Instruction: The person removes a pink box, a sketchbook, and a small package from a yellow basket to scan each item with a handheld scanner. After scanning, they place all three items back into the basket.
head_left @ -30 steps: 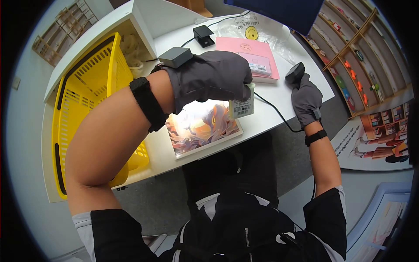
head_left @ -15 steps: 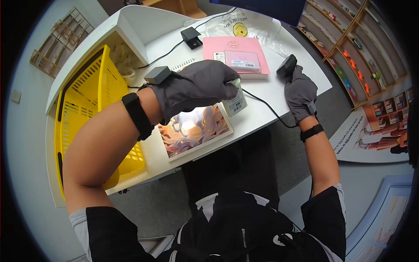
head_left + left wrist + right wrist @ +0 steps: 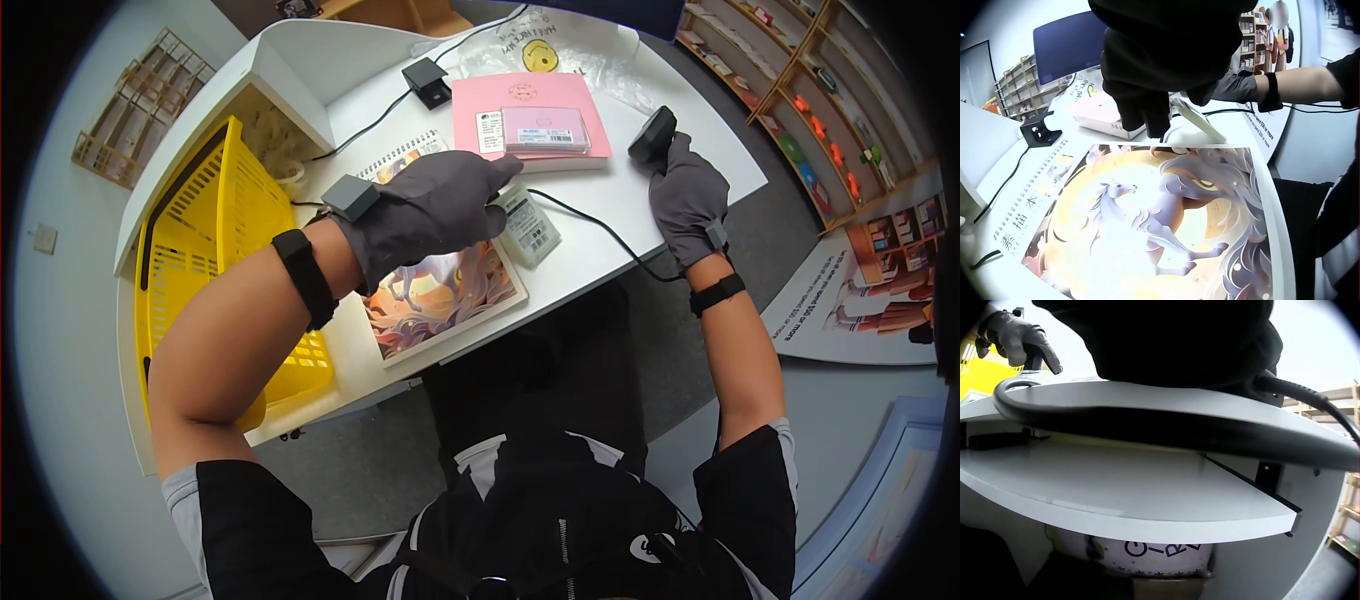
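Observation:
My gloved left hand (image 3: 435, 205) is over the unicorn picture (image 3: 445, 300), thumb and forefinger apart. A pale package with a barcode label (image 3: 530, 228) sits tilted beside its thumb; whether they touch I cannot tell. In the left wrist view the package (image 3: 1200, 119) shows its narrow edge beyond the dark fingers (image 3: 1154, 119). On the right, my gloved right hand (image 3: 690, 200) grips a black handheld device (image 3: 652, 138), held above the desk's right end. A dark shape fills the top of the right wrist view, above a thick black cable (image 3: 1147, 428).
A pink book (image 3: 480, 100) with a pink boxed item (image 3: 545, 128) on it lies behind the package. The yellow basket (image 3: 230, 200) stands left. Also there: a spiral sketchbook (image 3: 395, 155), a black stand (image 3: 428, 82), clear plastic wrap (image 3: 590, 60) and a cable (image 3: 600, 235).
The left fingers have spread from the package, which has gone from upright in their grip to a flatter tilt. The black device has shifted slightly up and left in the head view.

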Motion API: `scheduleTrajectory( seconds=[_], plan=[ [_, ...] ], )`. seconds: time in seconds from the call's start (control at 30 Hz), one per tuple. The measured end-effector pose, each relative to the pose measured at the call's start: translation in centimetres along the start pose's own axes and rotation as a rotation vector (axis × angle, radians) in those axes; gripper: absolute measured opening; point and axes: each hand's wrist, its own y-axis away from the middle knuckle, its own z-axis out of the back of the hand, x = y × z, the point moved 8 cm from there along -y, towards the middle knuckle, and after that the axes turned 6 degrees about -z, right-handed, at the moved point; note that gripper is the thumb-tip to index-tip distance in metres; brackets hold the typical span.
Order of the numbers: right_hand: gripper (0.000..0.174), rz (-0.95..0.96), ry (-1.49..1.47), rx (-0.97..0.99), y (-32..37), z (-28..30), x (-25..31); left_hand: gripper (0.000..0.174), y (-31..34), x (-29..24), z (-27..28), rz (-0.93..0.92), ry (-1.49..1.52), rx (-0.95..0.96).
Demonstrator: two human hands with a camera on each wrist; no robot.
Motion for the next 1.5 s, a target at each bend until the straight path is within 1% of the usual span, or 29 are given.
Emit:
scheduleTrajectory(
  seconds=[0.1, 0.13, 0.23, 0.27, 0.37, 0.4, 0.5, 0.53, 0.63, 0.67, 0.77, 0.8, 0.9, 0.93, 1.03, 1.07, 1.13, 1.17, 1.2, 1.27, 1.3, 1.33, 1.4, 1.43, 1.5],
  plan=[
    [0.046, 0.028, -0.018, -0.044, 0.2, 0.5, 0.5, 0.069, 0.4, -0.6, 0.0, 0.004, 0.054, 0.049],
    [0.046, 0.031, -0.027, -0.043, 0.1, 0.6, 0.5, 0.069, 0.4, -0.6, 0.0, 0.014, 0.052, 0.049],
    [0.045, -0.026, 0.063, -0.004, -0.1, 0.0, 0.5, 0.069, 0.8, -1.3, 0.1, -0.028, -0.005, 0.083],
    [0.045, -0.014, 0.039, -0.005, -0.2, 0.0, 0.8, 0.069, 1.0, -0.9, 0.4, -0.002, -0.013, 0.08],
    [0.042, -0.013, 0.025, 0.02, -0.1, 0.4, 0.5, 0.066, 0.8, 0.0, 1.4, -0.026, 0.001, -0.02],
    [0.042, 0.001, 0.01, 0.021, -0.1, 0.6, 0.8, 0.066, 0.9, 0.2, 1.7, -0.005, -0.001, -0.025],
    [0.038, -0.029, 0.014, 0.042, 0.0, 1.0, 0.9, 0.066, 1.2, 1.2, 3.9, 0.106, 0.001, -0.138],
    [0.038, -0.023, 0.001, 0.041, 0.0, 0.8, 0.8, 0.066, 1.4, 1.6, 4.1, 0.119, -0.006, -0.139],
    [0.037, -0.018, -0.04, -0.031, 0.1, 0.3, 0.2, 0.068, 1.9, 3.5, 4.3, 0.182, -0.048, -0.165],
    [0.037, -0.033, -0.052, -0.034, 0.2, 0.3, 0.1, 0.068, 2.0, 3.8, 4.3, 0.181, -0.066, -0.157],
    [0.039, -0.04, -0.049, 0.003, 0.0, 0.5, 0.2, 0.069, 3.2, 4.9, 4.5, 0.286, -0.15, -0.09],
    [0.039, -0.046, -0.064, -0.002, 0.0, 0.3, 0.0, 0.069, 3.2, 5.0, 4.8, 0.292, -0.166, -0.089],
    [0.043, -0.043, -0.072, 0.003, -0.2, -0.3, -0.2, 0.066, 3.9, 6.0, 5.6, 0.418, -0.264, -0.025],
    [0.043, -0.037, -0.088, 0.0, -0.3, -0.5, -0.2, 0.066, 4.0, 6.1, 6.0, 0.433, -0.273, -0.028],
    [0.045, -0.04, -0.094, 0.052, -0.6, -0.6, -0.3, 0.064, 3.6, 6.7, 7.3, 0.463, -0.475, -0.007],
    [0.045, -0.028, -0.108, 0.055, -0.4, -0.9, -0.1, 0.064, 3.5, 6.9, 7.7, 0.482, -0.475, -0.006],
    [0.047, -0.002, -0.132, 0.012, -0.3, -1.1, -0.4, 0.063, 2.8, 7.9, 8.3, 0.582, -0.481, 0.084],
    [0.048, 0.01, -0.141, -0.011, -0.4, -1.0, -0.4, 0.063, 2.3, 8.7, 8.6, 0.628, -0.482, 0.127],
    [0.048, 0.023, -0.145, -0.01, -0.4, -1.1, -0.4, 0.063, 1.4, 10.4, 8.8, 0.64, -0.475, 0.124],
    [0.048, 0.023, -0.149, -0.008, -0.3, -1.3, -0.3, 0.069, 0.5, 17.0, 7.3, 0.781, -0.373, 0.159],
    [0.048, 0.016, -0.149, -0.014, -0.4, -1.3, -0.5, 0.071, 0.7, 19.2, 6.2, 0.844, -0.327, 0.172],
    [0.048, 0.018, -0.149, -0.023, -0.5, -1.0, -0.5, 0.071, 0.9, 20.0, 5.1, 0.845, -0.328, 0.162],
    [0.048, -0.007, -0.158, 0.013, -0.4, -0.7, -0.3, 0.086, 2.1, 20.0, 2.9, 0.876, -0.229, 0.078],
    [0.048, -0.022, -0.163, 0.032, -0.5, -0.8, -0.4, 0.086, 2.5, 19.6, 2.0, 0.87, -0.238, 0.071],
    [0.047, -0.026, -0.171, 0.012, -0.5, -0.8, -0.5, 0.1, 3.0, 17.8, 1.0, 0.79, -0.181, -0.049]
  ],
)
